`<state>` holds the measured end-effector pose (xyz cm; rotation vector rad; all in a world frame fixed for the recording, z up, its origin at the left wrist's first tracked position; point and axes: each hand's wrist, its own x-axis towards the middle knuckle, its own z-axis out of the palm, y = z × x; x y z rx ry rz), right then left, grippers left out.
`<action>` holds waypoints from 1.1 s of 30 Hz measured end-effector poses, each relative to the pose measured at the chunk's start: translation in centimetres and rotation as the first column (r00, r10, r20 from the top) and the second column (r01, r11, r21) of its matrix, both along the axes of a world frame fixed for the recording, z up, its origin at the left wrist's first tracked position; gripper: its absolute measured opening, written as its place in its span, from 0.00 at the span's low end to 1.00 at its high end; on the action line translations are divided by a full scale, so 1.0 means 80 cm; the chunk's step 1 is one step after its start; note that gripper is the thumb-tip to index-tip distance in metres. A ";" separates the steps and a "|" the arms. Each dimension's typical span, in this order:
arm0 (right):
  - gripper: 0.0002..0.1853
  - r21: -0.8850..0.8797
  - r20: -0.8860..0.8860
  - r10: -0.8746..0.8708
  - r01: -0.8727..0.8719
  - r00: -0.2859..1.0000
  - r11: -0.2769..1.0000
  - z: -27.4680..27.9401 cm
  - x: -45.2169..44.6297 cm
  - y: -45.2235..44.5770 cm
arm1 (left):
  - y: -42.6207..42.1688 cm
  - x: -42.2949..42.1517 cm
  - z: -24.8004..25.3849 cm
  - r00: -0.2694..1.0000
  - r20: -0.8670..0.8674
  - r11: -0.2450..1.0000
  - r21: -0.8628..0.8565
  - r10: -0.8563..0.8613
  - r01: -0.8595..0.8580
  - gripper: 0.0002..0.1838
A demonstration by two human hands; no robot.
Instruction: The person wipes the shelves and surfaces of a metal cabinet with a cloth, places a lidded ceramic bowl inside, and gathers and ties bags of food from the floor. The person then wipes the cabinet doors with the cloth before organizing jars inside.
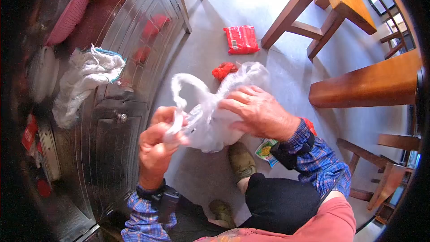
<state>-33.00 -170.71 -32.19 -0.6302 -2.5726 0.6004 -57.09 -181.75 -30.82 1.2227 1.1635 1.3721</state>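
A thin white plastic bag (208,127) hangs between my two hands, above the floor and my shoe. My left hand (159,141) pinches one of its loop handles near the cabinet side. The fingers of my right hand (260,112) are bent over the bag's bunched upper part and press into it. What the bag holds, if anything, cannot be made out. Just behind it lies a crumpled red bag (224,70) on the floor. Under my right wrist a small green and yellow packet (267,151) is partly covered by my sleeve.
A red packet (242,40) lies farther out on the grey floor. Wooden stools (324,18) and a wooden bench (367,83) stand to the right. Along the left runs a dark cabinet (118,130) with a white cloth (85,78) and a pink basket (69,13) on top.
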 end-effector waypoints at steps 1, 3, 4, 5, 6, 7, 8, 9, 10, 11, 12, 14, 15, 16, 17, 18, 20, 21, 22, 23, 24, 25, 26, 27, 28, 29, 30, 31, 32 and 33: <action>0.12 -0.004 -0.002 0.004 -0.004 1.000 1.000 -0.021 0.012 0.002 | -0.003 -0.014 -0.001 1.000 -0.014 0.995 0.095 -0.023 0.024 0.06; 0.12 -0.187 0.309 -0.083 0.146 0.947 0.971 -0.046 0.049 0.007 | -0.011 -0.052 -0.002 0.969 0.239 0.993 0.106 -0.066 0.042 0.07; 0.12 -0.187 0.313 -0.082 0.146 0.946 0.971 -0.046 0.056 0.005 | -0.022 -0.058 0.006 0.946 0.324 1.000 -0.017 -0.009 0.015 0.06; 0.13 -0.262 0.370 -0.129 0.237 0.920 0.936 -0.032 0.061 0.004 | -0.030 -0.058 0.017 0.915 0.399 0.990 -0.143 0.055 0.002 0.06; 0.13 -0.331 0.429 -0.169 0.329 0.887 0.884 -0.020 0.063 0.000 | -0.033 -0.053 0.023 0.979 0.192 0.968 -0.252 0.064 -0.013 0.06; 0.13 -0.337 0.433 -0.170 0.334 0.885 0.880 -0.010 0.063 -0.002 | -0.035 -0.047 0.031 0.999 -0.025 0.934 -0.353 0.045 -0.051 0.07; 0.14 -0.220 0.476 -0.234 0.372 0.848 0.902 0.001 0.058 -0.001 | -0.027 -0.052 0.046 0.850 -0.477 0.945 -0.320 -0.224 0.069 0.12; 0.15 -0.099 0.509 -0.300 0.401 0.807 0.911 0.006 0.056 0.000 | -0.024 -0.042 0.060 0.849 -0.478 0.945 -0.319 -0.225 0.071 0.12; 0.15 -0.099 0.509 -0.299 0.400 0.807 0.911 0.008 0.056 -0.001 | -0.021 -0.022 0.072 0.555 -0.811 0.983 -0.150 -0.186 0.110 0.14; 0.14 -0.093 0.508 -0.304 0.401 0.806 0.911 0.009 0.056 -0.001 | -0.020 -0.001 0.077 0.170 -0.985 0.977 -0.004 -0.042 0.214 0.16; 0.13 -0.087 0.507 -0.308 0.403 0.805 0.911 0.010 0.055 -0.001 | -0.018 0.019 0.077 0.245 -0.969 0.967 0.100 0.041 0.236 0.18; 0.12 -0.160 0.379 -0.226 0.304 0.898 0.939 0.011 0.044 -0.006 | -0.018 0.057 0.064 0.450 -0.893 0.930 0.174 0.010 0.324 0.22; 0.12 -0.216 0.237 -0.141 0.194 0.961 0.957 0.012 0.035 -0.008 | -0.016 0.072 0.048 0.493 -0.866 0.932 0.106 -0.084 0.346 0.26; 0.14 -0.220 0.044 -0.080 0.088 0.996 0.971 -0.007 0.025 -0.007 | -0.011 0.084 0.029 0.408 -0.911 0.945 0.080 -0.060 0.317 0.29; 0.14 -0.218 0.045 -0.080 0.088 0.996 0.972 -0.018 0.010 -0.007 | -0.003 0.090 0.007 0.318 -0.947 0.957 0.057 -0.038 0.285 0.32; 0.18 -0.075 -0.048 -0.094 0.090 0.994 0.993 -0.026 -0.005 -0.008 | 0.003 0.088 -0.021 0.228 -0.973 0.966 0.093 0.037 0.242 0.34; 0.32 0.065 0.004 -0.134 0.133 0.991 0.989 -0.060 0.000 -0.006 | 0.017 0.079 -0.045 0.088 -0.995 0.987 0.063 0.050 0.149 0.37; 0.32 0.061 0.003 -0.136 0.135 0.991 0.989 -0.054 0.008 -0.007 | 0.014 0.069 -0.056 0.087 -0.995 0.987 0.058 0.046 0.151 0.37; 0.33 -0.134 0.418 -0.127 0.199 0.899 0.971 -0.041 0.016 -0.004 | 0.013 0.056 -0.072 0.108 -0.994 0.994 -0.012 -0.024 0.111 0.38; 0.35 -0.275 0.751 -0.010 0.327 0.660 0.904 -0.035 0.024 -0.002 | 0.011 0.043 -0.084 0.133 -0.987 0.994 -0.082 -0.091 0.070 0.38; 0.35 -0.276 0.751 -0.005 0.321 0.660 0.906 -0.042 0.039 0.000 | 0.007 0.035 -0.090 0.148 -0.988 0.990 -0.025 -0.046 0.140 0.27; 0.36 -0.438 0.623 0.007 0.342 0.782 0.832 -0.057 0.058 0.000 | 0.000 0.031 -0.095 0.152 -0.987 0.990 -0.030 -0.051 0.135 0.27; 0.37 -0.589 0.478 -0.013 0.331 0.878 0.737 -0.070 0.074 0.000 | -0.007 0.028 -0.101 0.141 -0.984 0.969 -0.077 -0.112 0.233 0.20; 0.37 -0.591 0.482 -0.013 0.336 0.876 0.734 -0.082 0.085 0.003 | -0.016 0.028 -0.108 0.125 -0.977 0.935 -0.122 -0.172 0.332 0.13; 0.36 -0.645 0.497 -0.173 0.495 0.850 0.582 -0.092 0.094 0.010 | -0.028 0.029 -0.121 0.146 -0.978 0.920 -0.083 -0.149 0.382 0.06; 0.34 -0.683 0.523 -0.322 0.614 0.789 0.395 -0.102 0.099 0.016 | -0.045 0.033 -0.126 0.148 -0.977 0.919 -0.083 -0.151 0.385 0.06; 0.32 -0.688 0.513 -0.376 0.632 0.771 0.357 -0.109 0.100 0.019 | -0.059 0.041 -0.126 0.148 -0.947 0.872 -0.193 -0.286 0.450 0.05; 0.32 -0.688 0.514 -0.375 0.632 0.771 0.356 -0.113 0.099 0.016 | -0.066 0.050 -0.122 0.137 -0.899 0.808 -0.295 -0.415 0.511 0.05; 0.28 -0.619 0.515 -0.389 0.646 0.764 0.447 -0.116 0.095 0.013 | -0.069 0.058 -0.115 0.136 -0.899 0.807 -0.297 -0.417 0.510 0.05; 0.24 -0.543 0.515 -0.401 0.650 0.758 0.531 -0.115 0.089 0.010 | -0.070 0.070 -0.098 0.145 -0.921 0.849 -0.261 -0.362 0.460 0.06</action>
